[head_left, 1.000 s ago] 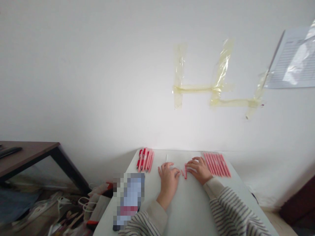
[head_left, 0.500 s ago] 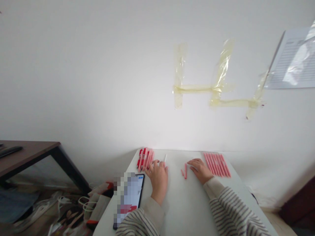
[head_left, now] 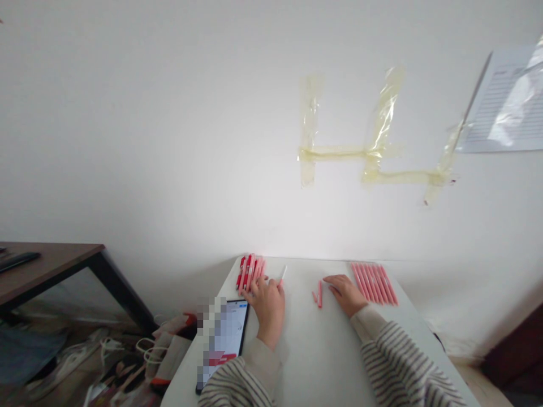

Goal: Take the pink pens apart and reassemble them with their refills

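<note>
My left hand (head_left: pixel 269 305) is by the pile of pink and red pens (head_left: pixel 251 274) at the table's far left, its outer fingers stretched toward the pile. A slim white-and-pink pen piece (head_left: pixel 283 275) sticks up from beside its thumb, seemingly pinched there; the fingers partly hide the grip. My right hand (head_left: pixel 345 294) rests on the table, fingers extended and holding nothing. Just left of its fingertips lie a pink pen barrel (head_left: pixel 320 295) and a small pink piece (head_left: pixel 314 297), perhaps a cap. To its right is a neat row of pink pens (head_left: pixel 374 284).
A phone (head_left: pixel 224 339) lies along the left edge of the white table (head_left: pixel 318 362). The wall with yellowed tape (head_left: pixel 339 152) stands right behind. At left are a brown desk (head_left: pixel 51 263) and bags with cables (head_left: pixel 148 356) on the floor.
My left hand has moved slightly left, and the white-and-pink pen piece has shifted and tilted with it. My right hand stays almost still.
</note>
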`<state>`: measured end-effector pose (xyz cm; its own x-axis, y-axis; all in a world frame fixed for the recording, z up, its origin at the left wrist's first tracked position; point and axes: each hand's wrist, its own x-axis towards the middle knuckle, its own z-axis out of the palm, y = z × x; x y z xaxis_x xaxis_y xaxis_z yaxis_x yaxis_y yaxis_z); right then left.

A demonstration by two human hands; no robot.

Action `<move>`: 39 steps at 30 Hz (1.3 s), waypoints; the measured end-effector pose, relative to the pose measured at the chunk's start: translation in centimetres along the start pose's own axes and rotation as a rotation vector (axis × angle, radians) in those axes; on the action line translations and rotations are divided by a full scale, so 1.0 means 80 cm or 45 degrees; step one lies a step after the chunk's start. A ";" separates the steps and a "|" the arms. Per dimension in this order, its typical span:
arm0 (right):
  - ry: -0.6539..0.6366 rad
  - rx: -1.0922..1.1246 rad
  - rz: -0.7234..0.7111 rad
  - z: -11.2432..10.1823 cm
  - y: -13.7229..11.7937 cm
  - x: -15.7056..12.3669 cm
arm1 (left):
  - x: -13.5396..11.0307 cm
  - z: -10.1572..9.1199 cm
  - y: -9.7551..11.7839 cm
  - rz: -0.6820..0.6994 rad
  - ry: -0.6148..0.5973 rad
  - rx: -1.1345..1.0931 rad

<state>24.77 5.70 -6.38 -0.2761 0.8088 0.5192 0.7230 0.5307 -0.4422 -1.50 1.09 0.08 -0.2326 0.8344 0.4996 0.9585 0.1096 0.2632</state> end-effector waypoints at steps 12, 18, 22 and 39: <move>0.120 0.001 -0.019 -0.013 -0.018 0.003 | -0.004 -0.006 0.011 0.121 -0.060 -0.315; 0.163 -0.046 -0.084 -0.018 -0.026 0.004 | -0.011 -0.012 0.018 0.225 -0.058 -0.365; 0.159 -0.049 -0.108 -0.017 -0.027 0.004 | -0.012 -0.011 0.019 0.278 -0.075 -0.399; 0.205 0.017 -0.183 -0.021 -0.029 0.005 | -0.014 -0.004 0.016 0.262 -0.138 -0.439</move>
<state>24.10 4.35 -3.92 -0.2703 0.6740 0.6875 0.6747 0.6420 -0.3641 -0.07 0.12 0.17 -0.0056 0.8742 0.4856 0.8675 -0.2373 0.4371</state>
